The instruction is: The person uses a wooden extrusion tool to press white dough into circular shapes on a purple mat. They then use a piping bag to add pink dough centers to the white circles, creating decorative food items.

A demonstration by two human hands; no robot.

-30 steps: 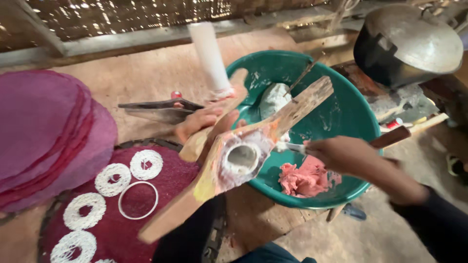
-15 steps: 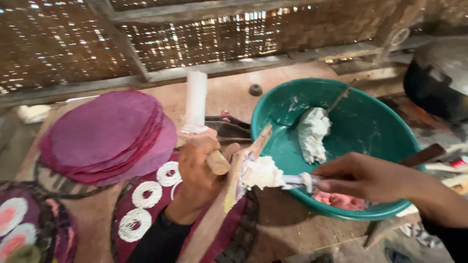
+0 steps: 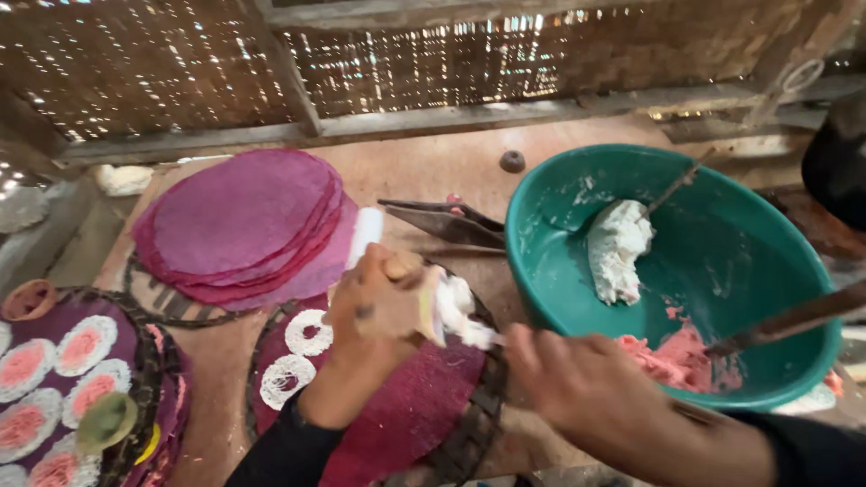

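Though blurred, earthen floor [image 3: 433,171], woven wall [image 3: 451,54]

Woven bamboo wall [image 3: 180,63] with daylight pricking through, wooden rail [image 3: 433,117] below, reddish-brown earthen floor [image 3: 442,171]

Wooden press [image 3: 397,302]: light brown, held tilted above the woven tray, its handle end upward, largely covered by the left hand [image 3: 374,311]. White dough [image 3: 451,307]: soft lump smeared on the press's right side, touching the wood. Small utensil [image 3: 483,336]: pale, dough-coated tip against the lump, gripped by the right hand [image 3: 577,383]; its shape is blurred.
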